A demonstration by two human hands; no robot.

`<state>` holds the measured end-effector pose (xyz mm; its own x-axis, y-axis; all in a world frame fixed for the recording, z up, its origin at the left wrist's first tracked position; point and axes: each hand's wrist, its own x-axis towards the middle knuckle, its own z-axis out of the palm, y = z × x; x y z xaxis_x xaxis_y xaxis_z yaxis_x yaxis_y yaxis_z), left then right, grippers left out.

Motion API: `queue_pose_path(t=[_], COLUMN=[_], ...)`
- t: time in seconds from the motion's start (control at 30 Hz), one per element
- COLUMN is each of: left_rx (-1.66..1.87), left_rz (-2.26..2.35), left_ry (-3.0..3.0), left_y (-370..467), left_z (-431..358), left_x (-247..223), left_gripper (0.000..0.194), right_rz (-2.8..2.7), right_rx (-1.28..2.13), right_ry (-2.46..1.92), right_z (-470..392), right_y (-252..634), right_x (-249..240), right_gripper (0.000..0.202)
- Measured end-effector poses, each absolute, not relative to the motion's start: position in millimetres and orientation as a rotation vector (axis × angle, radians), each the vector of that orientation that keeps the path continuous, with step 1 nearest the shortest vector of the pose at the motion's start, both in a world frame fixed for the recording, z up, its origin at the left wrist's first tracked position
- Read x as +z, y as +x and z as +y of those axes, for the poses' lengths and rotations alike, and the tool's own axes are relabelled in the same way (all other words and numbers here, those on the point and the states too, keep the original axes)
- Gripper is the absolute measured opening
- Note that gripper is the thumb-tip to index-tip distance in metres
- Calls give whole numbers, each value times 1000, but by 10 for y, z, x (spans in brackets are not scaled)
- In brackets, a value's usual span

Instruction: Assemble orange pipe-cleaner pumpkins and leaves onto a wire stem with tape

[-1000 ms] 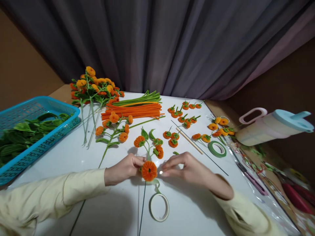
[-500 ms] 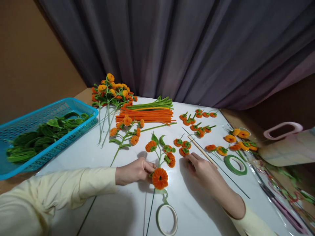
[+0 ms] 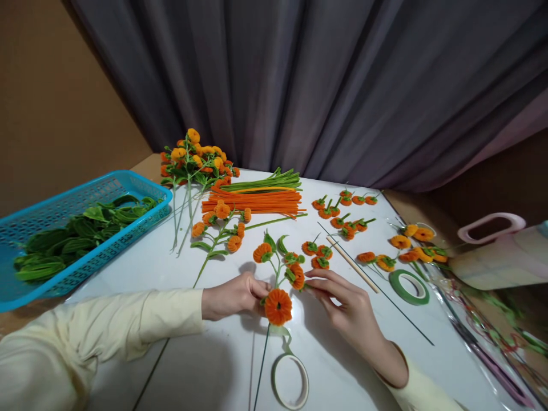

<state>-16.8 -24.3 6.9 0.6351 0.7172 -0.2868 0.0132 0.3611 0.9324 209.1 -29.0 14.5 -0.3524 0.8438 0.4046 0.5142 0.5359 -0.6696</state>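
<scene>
My left hand (image 3: 240, 295) is closed round the stem of a flower spray, with a large orange flower (image 3: 278, 307) just below the fingertips. Smaller orange flowers (image 3: 262, 253) and green leaves branch upward from it. My right hand (image 3: 342, 297) reaches in from the right, its thumb and fingers at the green back of an orange flower (image 3: 296, 276) on the spray's right side. Whether it pinches that flower is partly hidden. Green tape trails from under the spray to a white-cored roll (image 3: 290, 382) on the table.
A blue basket (image 3: 85, 273) of green leaves stands at the left. Finished flowers (image 3: 188, 154), orange stems (image 3: 252, 202) and another spray (image 3: 214, 245) lie behind. Loose flower heads (image 3: 320, 262), green tape (image 3: 409, 286), scissors (image 3: 492, 365) and a pitcher (image 3: 500, 257) are at the right.
My right hand has moved left from beside the loose orange flowers to the held spray, and its fingers have extended. My left hand keeps its hold in nearly the same place.
</scene>
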Motion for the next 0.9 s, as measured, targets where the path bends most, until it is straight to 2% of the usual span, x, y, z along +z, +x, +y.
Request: queue_pose_path(t=[0.67, 0.9], left_rx=[429, 428], left_rz=[760, 739], left_ry=[1054, 1008], left_y=[-182, -166], left_z=[-253, -259], left_x=[45, 35], left_gripper=[4, 1], right_rz=[-1655, -1554], right_rx=[1170, 1076], right_ry=[-964, -869], right_z=[-568, -629], right_y=[1783, 1693], right_x=[107, 51], right_gripper=[7, 6])
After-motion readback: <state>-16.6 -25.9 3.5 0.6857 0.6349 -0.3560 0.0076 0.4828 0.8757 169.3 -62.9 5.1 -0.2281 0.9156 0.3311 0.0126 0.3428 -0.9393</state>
